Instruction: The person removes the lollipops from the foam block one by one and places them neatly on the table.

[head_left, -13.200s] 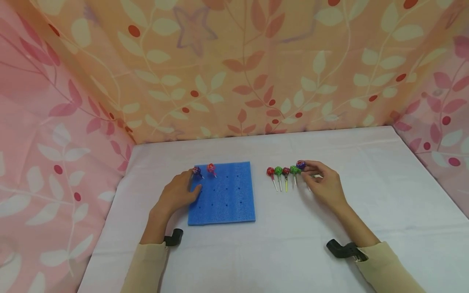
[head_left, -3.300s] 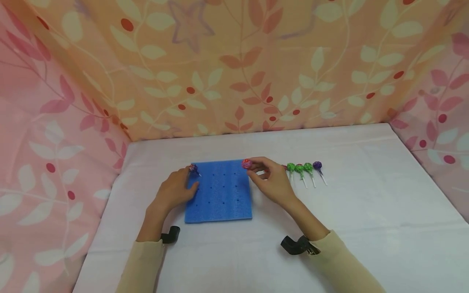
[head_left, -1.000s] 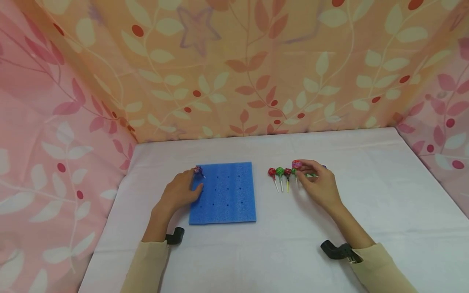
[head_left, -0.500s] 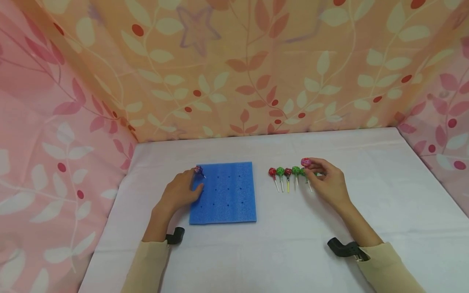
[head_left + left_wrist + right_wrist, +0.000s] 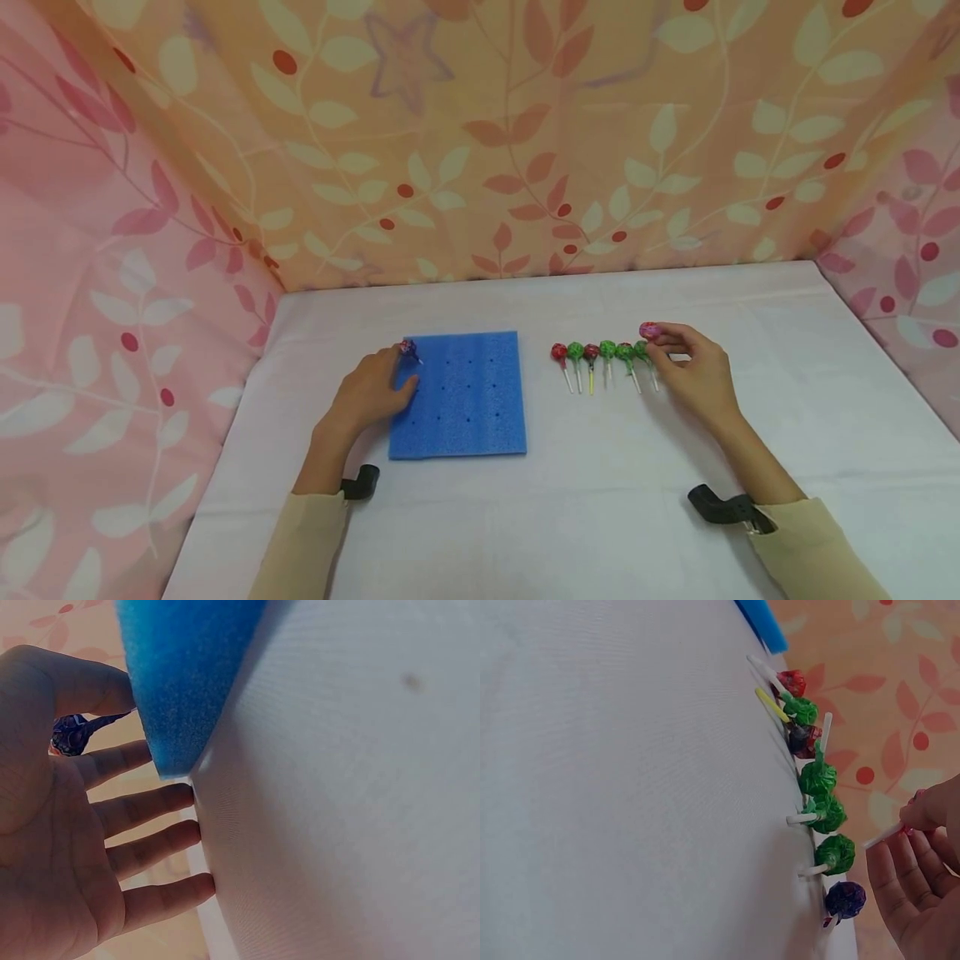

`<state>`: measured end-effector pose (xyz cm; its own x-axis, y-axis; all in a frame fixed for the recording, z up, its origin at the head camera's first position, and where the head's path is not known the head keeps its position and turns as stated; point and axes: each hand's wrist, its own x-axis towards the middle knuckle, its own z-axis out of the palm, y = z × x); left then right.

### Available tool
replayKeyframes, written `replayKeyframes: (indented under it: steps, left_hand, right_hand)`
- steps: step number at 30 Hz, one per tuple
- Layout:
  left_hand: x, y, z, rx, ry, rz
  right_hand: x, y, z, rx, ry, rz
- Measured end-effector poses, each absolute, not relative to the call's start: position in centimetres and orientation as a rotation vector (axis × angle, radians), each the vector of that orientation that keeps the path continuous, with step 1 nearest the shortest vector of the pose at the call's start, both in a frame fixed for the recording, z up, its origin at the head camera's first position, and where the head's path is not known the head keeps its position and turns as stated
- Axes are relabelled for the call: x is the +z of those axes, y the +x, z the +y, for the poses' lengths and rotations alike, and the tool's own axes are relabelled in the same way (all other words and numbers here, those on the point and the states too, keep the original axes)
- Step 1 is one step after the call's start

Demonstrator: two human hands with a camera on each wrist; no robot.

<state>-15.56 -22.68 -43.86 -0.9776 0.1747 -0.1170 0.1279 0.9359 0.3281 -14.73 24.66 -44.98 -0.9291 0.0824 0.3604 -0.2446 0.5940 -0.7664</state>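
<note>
My left hand rests at the left edge of a blue foam board, thumb on its top and fingers fairly straight. A dark purple lollipop stands in the board's far-left corner, close to the index finger. Raised above the right end of a lollipop row is my right hand, pinching a pink lollipop; its white stick shows in the right wrist view. The row runs from a red lollipop to green ones. Its purple lollipop is hidden behind the hand in the head view.
Small holes in rows dot the foam board. White cloth covers the table, and patterned curtains close off the back and both sides. A black wrist camera sits at the right cuff.
Earlier the pink lollipop stood in the board and my right hand held a purple one. Now the right hand has the pink one, carried rightward along the row. The left hand stays put.
</note>
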Motion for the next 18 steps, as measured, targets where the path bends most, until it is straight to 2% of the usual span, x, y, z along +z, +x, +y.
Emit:
replayKeyframes:
  steps: [18]
  left_hand:
    - [-43.7, -15.5, -22.7, 0.519, 0.224, 2.94]
  right_hand:
    - [-45.6, -15.2, 27.7, 1.177, -0.005, -2.556]
